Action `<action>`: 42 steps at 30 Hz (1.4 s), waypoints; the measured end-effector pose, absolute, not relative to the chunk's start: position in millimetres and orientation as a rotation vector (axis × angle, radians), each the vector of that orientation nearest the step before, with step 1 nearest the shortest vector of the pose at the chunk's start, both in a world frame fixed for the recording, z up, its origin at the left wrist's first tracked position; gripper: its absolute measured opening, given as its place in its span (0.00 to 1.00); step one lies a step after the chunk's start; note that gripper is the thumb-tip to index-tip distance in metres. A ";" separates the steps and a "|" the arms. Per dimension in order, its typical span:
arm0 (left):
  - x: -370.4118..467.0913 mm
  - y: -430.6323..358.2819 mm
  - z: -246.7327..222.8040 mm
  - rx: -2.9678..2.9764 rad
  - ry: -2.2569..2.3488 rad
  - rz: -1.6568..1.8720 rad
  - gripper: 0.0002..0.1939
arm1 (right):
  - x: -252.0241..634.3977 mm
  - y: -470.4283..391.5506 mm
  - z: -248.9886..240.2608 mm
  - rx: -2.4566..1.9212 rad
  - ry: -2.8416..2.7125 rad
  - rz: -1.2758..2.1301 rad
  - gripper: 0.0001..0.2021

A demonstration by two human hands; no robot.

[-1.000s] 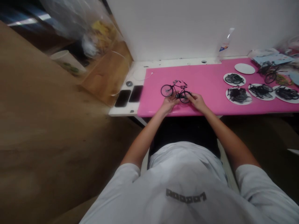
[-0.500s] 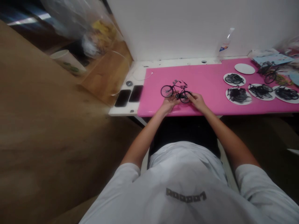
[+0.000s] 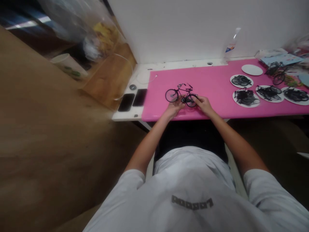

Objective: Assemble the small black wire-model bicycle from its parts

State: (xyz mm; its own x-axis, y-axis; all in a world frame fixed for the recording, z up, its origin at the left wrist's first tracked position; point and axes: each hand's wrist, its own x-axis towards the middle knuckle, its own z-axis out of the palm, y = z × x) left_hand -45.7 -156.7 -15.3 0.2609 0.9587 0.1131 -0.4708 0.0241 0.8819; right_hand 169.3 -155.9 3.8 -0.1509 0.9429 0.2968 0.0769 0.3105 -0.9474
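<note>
A small black model bicycle [image 3: 181,94] stands upright over the pink mat [image 3: 212,87], its handlebar toward the left and back. My left hand [image 3: 177,107] is closed around the lower middle of the bicycle, near the pedals, with its fingers partly behind the frame. My right hand [image 3: 202,103] pinches the rear wheel [image 3: 191,100] at its right edge between thumb and fingers. The front wheel [image 3: 171,95] sticks out to the left, untouched by either hand.
On the right, several white plates hold black bicycle parts [image 3: 245,96]; one white plate [image 3: 252,69] is bare. Another model bicycle [image 3: 278,75] stands behind them. Two dark phones [image 3: 126,102] lie at the left. A clear bottle [image 3: 232,45] stands by the wall.
Both hands keep the same grip on the bicycle. The whole view has shifted very slightly; nothing else has visibly moved.
</note>
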 end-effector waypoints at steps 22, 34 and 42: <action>-48.4 -156.0 -20.5 1.004 0.591 1.159 0.48 | 167.7 -152.7 -6.3 -0.991 -1.549 0.907 0.35; -40.6 -156.9 -19.7 1.011 0.698 1.236 0.43 | 166.0 -151.2 -7.7 -1.038 -1.450 0.758 0.37; -48.6 -159.6 -29.6 1.840 1.068 1.567 0.27 | 167.4 -151.1 -7.3 -1.070 -1.395 0.770 0.36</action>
State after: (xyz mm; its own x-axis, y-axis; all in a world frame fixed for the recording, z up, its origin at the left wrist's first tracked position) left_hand -48.6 -159.6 -29.6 0.0323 0.8126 0.5820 0.2447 -0.5710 0.7836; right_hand 167.4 -151.1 -7.3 0.0752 0.9208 0.3828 0.1667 0.3668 -0.9152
